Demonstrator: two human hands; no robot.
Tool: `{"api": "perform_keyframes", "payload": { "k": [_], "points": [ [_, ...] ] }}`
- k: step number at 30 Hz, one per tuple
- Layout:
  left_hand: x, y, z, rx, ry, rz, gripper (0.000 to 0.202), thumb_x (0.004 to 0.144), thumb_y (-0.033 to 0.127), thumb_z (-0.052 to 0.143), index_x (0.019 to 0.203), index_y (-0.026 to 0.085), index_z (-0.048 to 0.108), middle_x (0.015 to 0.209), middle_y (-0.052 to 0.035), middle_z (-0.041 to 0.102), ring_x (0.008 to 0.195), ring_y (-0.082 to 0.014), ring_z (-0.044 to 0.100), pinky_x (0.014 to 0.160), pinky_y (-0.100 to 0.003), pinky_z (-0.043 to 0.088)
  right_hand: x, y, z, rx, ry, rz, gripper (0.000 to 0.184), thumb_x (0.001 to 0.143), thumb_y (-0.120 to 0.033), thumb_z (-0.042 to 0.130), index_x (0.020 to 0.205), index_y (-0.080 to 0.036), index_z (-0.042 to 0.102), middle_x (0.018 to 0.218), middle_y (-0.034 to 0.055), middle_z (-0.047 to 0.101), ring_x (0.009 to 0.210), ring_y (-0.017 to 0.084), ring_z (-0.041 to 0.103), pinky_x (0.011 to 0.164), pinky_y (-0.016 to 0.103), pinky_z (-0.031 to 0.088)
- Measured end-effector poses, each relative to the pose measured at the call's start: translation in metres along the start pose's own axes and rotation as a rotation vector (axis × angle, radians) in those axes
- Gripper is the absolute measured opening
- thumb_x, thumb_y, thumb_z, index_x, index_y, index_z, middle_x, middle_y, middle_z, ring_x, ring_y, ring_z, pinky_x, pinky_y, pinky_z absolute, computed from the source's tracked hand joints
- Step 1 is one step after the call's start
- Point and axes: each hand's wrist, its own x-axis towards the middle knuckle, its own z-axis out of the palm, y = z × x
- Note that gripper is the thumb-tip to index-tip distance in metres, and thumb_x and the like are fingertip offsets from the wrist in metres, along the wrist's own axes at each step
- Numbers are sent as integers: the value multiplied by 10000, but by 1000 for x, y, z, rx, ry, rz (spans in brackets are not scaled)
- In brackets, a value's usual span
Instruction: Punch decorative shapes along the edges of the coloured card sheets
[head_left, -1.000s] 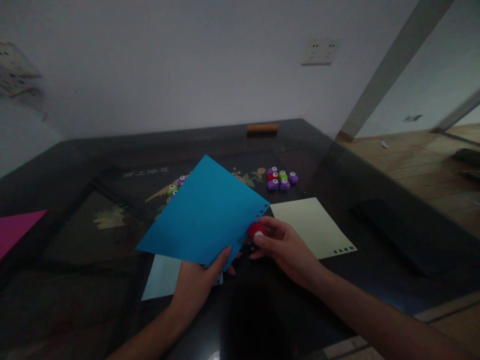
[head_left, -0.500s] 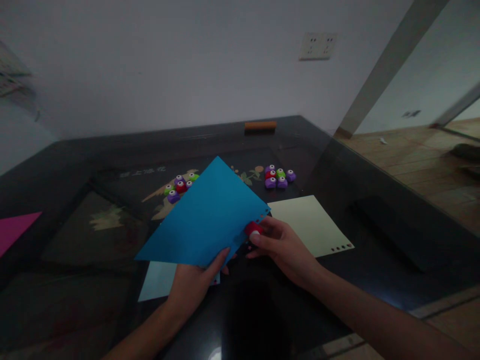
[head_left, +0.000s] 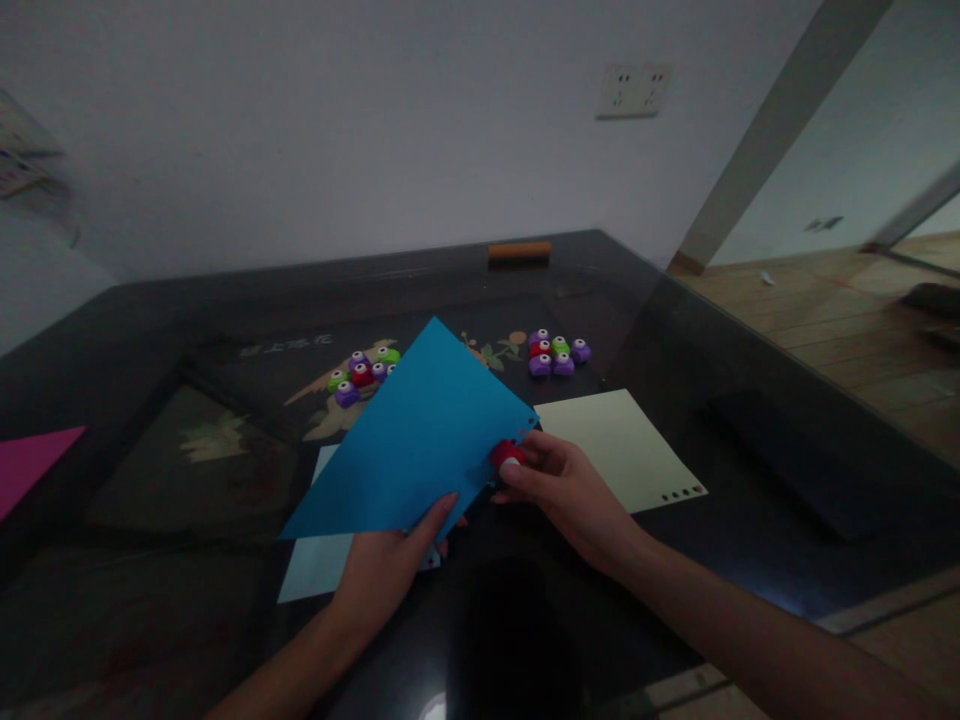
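A sheet of blue paper [head_left: 420, 430] is held up at a slant above the table, its lower edge pinched between the thumb and fingers of my left hand [head_left: 397, 565]. Small cut-outs run along its right edge. My right hand [head_left: 562, 490] grips a small red craft punch [head_left: 507, 457] with a white button, at that edge of the sheet. The fingers hide part of the punch. Beneath the blue sheet lies a pale blue paper [head_left: 311, 570], partly covered. To the right, a cream paper [head_left: 615, 445] with a row of punched holes lies flat.
Several purple, green and red punches stand in two groups, one on the left [head_left: 352, 378] and one on the right [head_left: 551, 355]. An orange-brown tube [head_left: 519, 253] lies at the back of the dark table [head_left: 187, 620]. A pink paper [head_left: 34, 460] is at far left, a black flat object [head_left: 780, 465] at right.
The blue sheet's left corner has dipped and shifted slightly right, showing more of the pale paper beneath. Both hands keep their grips in nearly the same place.
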Motion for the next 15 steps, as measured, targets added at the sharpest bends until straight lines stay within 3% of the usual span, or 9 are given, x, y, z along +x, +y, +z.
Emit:
{"api": "perform_keyframes", "payload": {
  "k": [15],
  "points": [
    [-3,0,1,69,14,-53,372,720,540,510,614,239,700,590,-16,688,603,-206,634,696,-317,480,2,1,-1,7,47,0,264,666,-250,748,907,-186,659,842,12,651,738,119,601,679,270,521]
  ]
}}
